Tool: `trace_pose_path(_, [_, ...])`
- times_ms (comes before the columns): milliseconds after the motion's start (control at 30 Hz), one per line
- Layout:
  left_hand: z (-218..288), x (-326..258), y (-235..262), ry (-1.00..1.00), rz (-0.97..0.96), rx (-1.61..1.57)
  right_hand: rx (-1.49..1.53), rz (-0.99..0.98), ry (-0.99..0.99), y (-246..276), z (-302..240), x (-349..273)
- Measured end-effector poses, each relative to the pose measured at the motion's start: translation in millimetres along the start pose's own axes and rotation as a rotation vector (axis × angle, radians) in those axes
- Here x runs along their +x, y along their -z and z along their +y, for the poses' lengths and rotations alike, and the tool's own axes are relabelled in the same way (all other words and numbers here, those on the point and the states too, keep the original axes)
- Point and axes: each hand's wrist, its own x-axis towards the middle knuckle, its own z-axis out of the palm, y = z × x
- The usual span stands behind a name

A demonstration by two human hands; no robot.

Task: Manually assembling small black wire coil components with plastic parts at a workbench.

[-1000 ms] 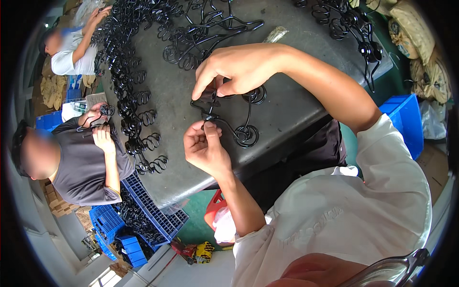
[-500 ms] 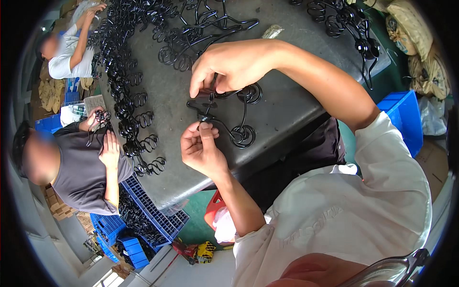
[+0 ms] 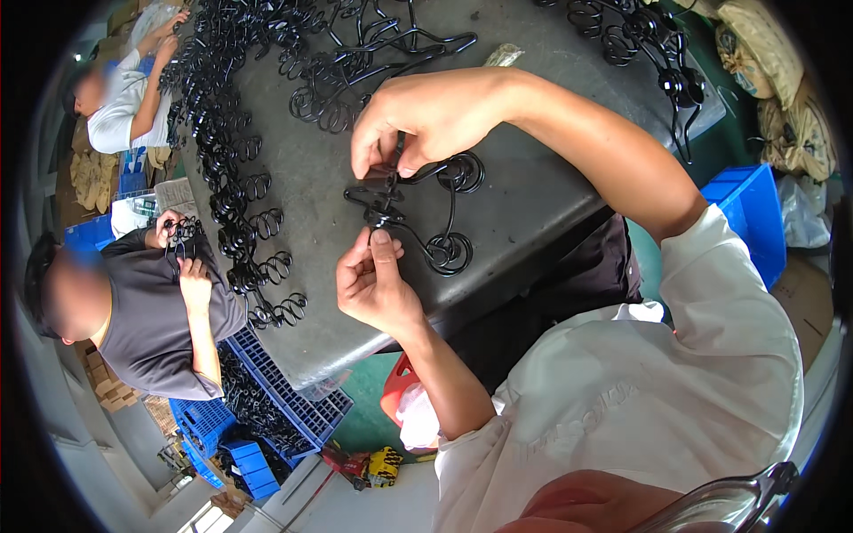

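- Black wire, bent into scrolls, makes up the piece [image 3: 418, 209] held just above the grey table [image 3: 533, 191], between the two hands.
- The left hand [image 3: 373, 284] comes from below, thumb and forefinger pinched on the lower end of the piece at its middle joint.
- The right hand [image 3: 426, 115] reaches over from above, fingertips closed on the upper part of the same joint; the other fingers curl in.
- A long row of matching black scroll pieces [image 3: 235, 178] runs down the table's left side, more lie heaped at the far edge.
- Blue slatted crates [image 3: 284, 400] sit under the table's near corner; another blue bin [image 3: 751, 218] stands at the right.
- Tan sacks [image 3: 773, 80] are piled at the far right.
- A person in a dark shirt [image 3: 151, 329] on the left holds a wire piece too; another in white [image 3: 120, 124] works beyond.
- A small red-and-yellow packet [image 3: 373, 466] lies on the floor.
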Motion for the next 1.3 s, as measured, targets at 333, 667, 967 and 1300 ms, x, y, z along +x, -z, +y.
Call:
trace_pose_path(333, [-0.2, -1.8, 2.8, 0.041, -0.011, -0.004, -0.045, 0.072, 0.106, -15.2, -4.7, 3.7])
trace_pose_path(667, [-0.2, 1.6, 4.3, 0.046, -0.034, 0.010, -0.056, 0.116, 0.121, -20.4, -6.0, 6.5])
trace_pose_path(967, [-1.6, 1.3, 7.6, 0.036, -0.053, 0.017, -0.069, 0.110, 0.231, -24.9, -7.5, 7.9])
trace_pose_path(1300, [0.7, 3.4, 7.0, 0.064, -0.069, -0.014, -0.024, 0.094, 0.192, -21.0, -1.0, 7.8])
